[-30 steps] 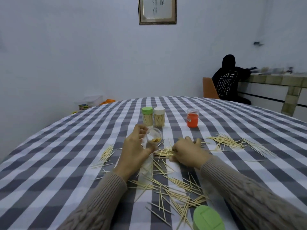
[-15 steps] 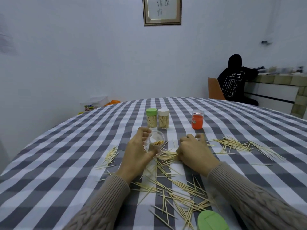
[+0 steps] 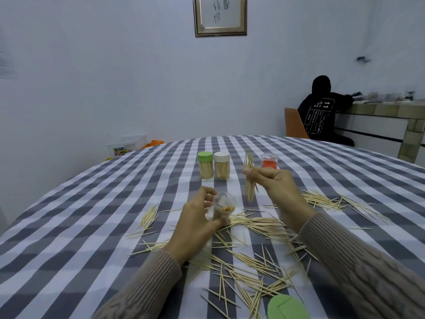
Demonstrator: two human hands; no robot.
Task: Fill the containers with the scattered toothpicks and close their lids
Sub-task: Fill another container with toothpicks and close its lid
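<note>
Clear container (image 3: 222, 204), tilted, holds few pale toothpicks (image 3: 228, 208).

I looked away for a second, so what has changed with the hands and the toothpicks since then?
The right hand has risen off the table, now pinching a bunch of toothpicks gathered from the pile, held above the cloth. The left hand still grips the clear open container, tilted toward the right hand. The two filled, lidded containers, the orange one and the loose green lid stayed put.
</note>
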